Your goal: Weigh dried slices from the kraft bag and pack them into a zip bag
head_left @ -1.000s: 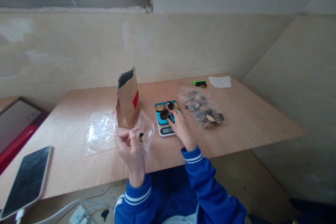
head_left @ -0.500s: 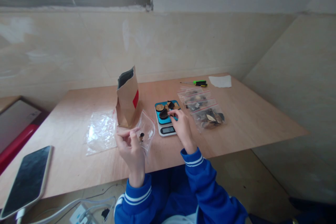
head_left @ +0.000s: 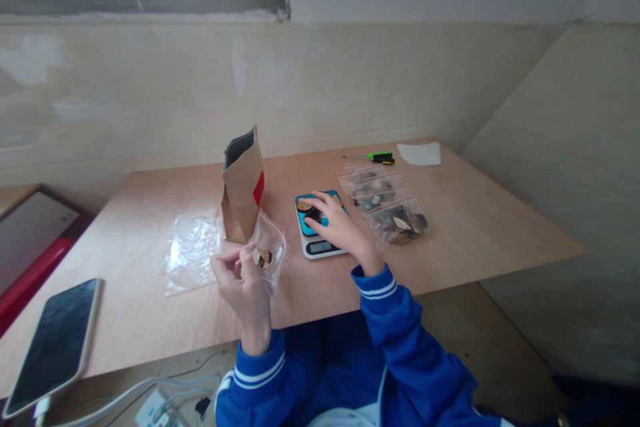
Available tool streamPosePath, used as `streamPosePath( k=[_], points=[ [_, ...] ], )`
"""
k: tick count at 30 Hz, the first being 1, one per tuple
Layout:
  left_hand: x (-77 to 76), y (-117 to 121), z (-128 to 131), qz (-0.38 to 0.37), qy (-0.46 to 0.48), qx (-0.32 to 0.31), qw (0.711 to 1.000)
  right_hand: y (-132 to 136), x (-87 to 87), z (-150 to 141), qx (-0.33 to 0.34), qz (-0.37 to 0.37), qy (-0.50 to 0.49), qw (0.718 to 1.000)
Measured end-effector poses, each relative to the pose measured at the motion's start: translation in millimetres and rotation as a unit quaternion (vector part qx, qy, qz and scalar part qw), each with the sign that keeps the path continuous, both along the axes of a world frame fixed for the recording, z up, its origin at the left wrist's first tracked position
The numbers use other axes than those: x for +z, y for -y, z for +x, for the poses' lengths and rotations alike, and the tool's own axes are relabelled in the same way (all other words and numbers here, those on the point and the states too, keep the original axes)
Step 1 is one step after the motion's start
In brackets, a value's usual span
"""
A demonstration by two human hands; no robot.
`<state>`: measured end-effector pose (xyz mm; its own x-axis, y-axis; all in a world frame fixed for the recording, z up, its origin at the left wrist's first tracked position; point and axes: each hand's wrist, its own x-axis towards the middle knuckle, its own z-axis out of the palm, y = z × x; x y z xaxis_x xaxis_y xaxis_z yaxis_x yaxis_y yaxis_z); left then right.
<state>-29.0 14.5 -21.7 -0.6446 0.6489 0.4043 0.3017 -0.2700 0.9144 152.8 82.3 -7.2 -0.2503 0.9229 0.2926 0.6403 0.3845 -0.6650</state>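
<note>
My left hand [head_left: 246, 288] pinches the edge of a clear zip bag [head_left: 278, 237] that has a few brown and dark dried slices [head_left: 263, 257] inside. Over the blue plate of a small white kitchen scale [head_left: 311, 256] is my right hand [head_left: 342, 225], thumb and fingers apart. Dried slices [head_left: 304, 204] lie on the plate beneath it, partly hidden by the fingers. Whether the fingertips touch the slices is unclear. The scale's display is lit, its digits too small to read surely.
An open brown paper bag [head_left: 243, 197] stands behind my left hand. Empty clear bags [head_left: 193, 253] lie left of it. Filled zip bags [head_left: 400, 223] overlap to the right, with screwdrivers [head_left: 381, 158] and white paper [head_left: 420, 154] behind. A phone [head_left: 53, 343] rests at the near left.
My right hand has gone from a pinch on the scale to spread fingers over it. More slices show in the zip bag, which has shifted slightly left with my left hand.
</note>
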Motion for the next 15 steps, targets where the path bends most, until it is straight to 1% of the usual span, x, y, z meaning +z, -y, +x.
streamPosePath(
  k=[2,3,5,6,8,12,15],
  points=[
    [0.3,0,-1,-0.002,0.001,0.003,1.0,-17,-10.1,14,-0.045,-0.049,0.088,0.994],
    [0.5,0,-1,-0.001,0.0,0.002,1.0,-23,-14.0,19,-0.056,-0.072,0.129,0.987],
    [0.6,0,0,0.002,-0.003,0.0,1.0,-31,-19.6,27,-0.059,-0.098,0.189,0.975],
    [0.4,0,0,0.004,-0.004,-0.002,1.0,-33,-21.6,28,-0.056,-0.099,0.207,0.972],
    [-0.1,-1,1,0.006,-0.005,-0.007,1.0,-35,-24.7,28,-0.046,-0.081,0.222,0.971],
    [-0.5,-1,1,0.002,-0.005,-0.01,1.0,-34,-27.8,21,-0.036,-0.018,0.221,0.974],
    [0.2,-1,0,0.003,-0.01,-0.005,1.0,-33,-27.4,18,-0.035,0.002,0.221,0.975]
  ],
)
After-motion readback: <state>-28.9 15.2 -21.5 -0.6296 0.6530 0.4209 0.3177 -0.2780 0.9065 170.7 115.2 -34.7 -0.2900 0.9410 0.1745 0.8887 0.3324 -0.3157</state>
